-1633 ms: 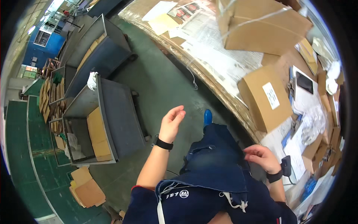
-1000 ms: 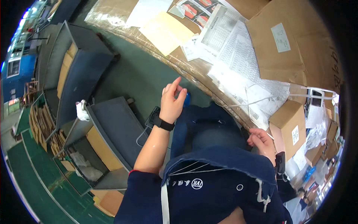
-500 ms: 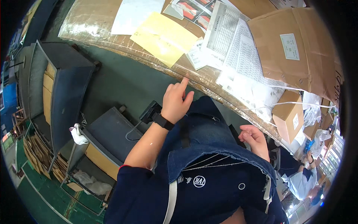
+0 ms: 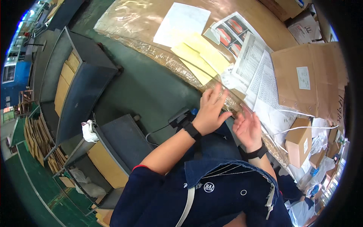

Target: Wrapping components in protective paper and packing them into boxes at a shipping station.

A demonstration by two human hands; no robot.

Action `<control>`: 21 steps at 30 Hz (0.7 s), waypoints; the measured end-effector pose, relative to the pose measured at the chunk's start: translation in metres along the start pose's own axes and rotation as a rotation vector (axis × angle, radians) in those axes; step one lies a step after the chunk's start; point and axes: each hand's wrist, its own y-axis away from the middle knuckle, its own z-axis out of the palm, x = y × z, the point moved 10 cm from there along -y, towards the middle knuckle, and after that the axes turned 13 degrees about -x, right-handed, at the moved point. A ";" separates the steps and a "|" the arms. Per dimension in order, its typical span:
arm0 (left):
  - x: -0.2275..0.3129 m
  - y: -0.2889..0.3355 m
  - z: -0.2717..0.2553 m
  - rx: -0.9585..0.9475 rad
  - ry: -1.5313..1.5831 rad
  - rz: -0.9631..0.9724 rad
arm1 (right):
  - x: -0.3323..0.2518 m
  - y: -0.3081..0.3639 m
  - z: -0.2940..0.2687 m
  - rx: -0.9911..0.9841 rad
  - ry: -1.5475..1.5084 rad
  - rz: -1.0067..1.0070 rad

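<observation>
My left hand (image 4: 211, 112) is at the near edge of the cardboard-topped table (image 4: 147, 54), fingers spread and slightly blurred, apparently holding nothing. Beside it on the right is my right hand (image 4: 247, 130), palm turned up, fingers loosely stretched and partly blurred. Just beyond my left hand lies yellow paper (image 4: 200, 58), looking like overlapping pieces. A thin dark line crosses the paper toward my hands; what it is I cannot tell. Printed sheets (image 4: 251, 64) and a photo sheet (image 4: 231, 32) lie farther right, with a white sheet (image 4: 181, 24) on the left.
A large cardboard box (image 4: 291, 79) stands at the right, with a smaller carton (image 4: 298, 143) nearer me and white strings (image 4: 287, 130) across it. Dark metal carts (image 4: 85, 90) stand on the green floor at left. A white cloth (image 4: 89, 131) hangs on the nearer cart.
My left hand has moved right along the table edge and spread its fingers. My right hand has risen to the edge beside it. The view has shifted, and the yellow paper looks rearranged.
</observation>
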 end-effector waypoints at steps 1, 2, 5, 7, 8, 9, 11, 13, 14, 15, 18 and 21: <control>0.005 -0.003 -0.004 0.023 0.038 0.036 | -0.004 -0.007 0.005 -0.006 0.007 0.011; 0.008 -0.005 -0.009 0.045 0.077 0.074 | -0.018 -0.013 0.010 -0.001 0.017 -0.047; 0.012 -0.010 -0.020 0.038 -0.067 0.110 | -0.053 -0.019 0.028 -0.081 0.070 -0.152; 0.000 -0.014 -0.029 -0.015 -0.271 0.090 | -0.069 -0.017 0.038 -0.054 0.026 -0.220; -0.014 -0.015 -0.038 0.010 -0.331 0.030 | -0.074 -0.016 0.042 -0.053 0.033 -0.223; -0.030 -0.016 -0.047 0.036 -0.392 -0.030 | -0.077 -0.017 0.046 -0.085 -0.014 -0.223; -0.068 -0.014 -0.053 -0.055 -0.455 -0.129 | -0.081 -0.019 0.052 -0.122 -0.056 -0.214; -0.073 -0.004 -0.053 -0.088 -0.524 -0.129 | -0.085 -0.020 0.052 -0.149 -0.117 -0.220; -0.072 0.001 -0.048 -0.124 -0.598 -0.140 | -0.087 -0.020 0.052 -0.150 -0.115 -0.222; -0.070 0.005 -0.048 -0.161 -0.672 -0.152 | -0.087 -0.019 0.052 -0.150 -0.124 -0.228; -0.079 0.021 -0.070 0.105 -0.618 -0.052 | -0.088 -0.018 0.052 -0.156 -0.137 -0.230; -0.092 0.034 -0.123 0.381 -0.527 -0.078 | -0.089 -0.017 0.054 -0.167 -0.145 -0.219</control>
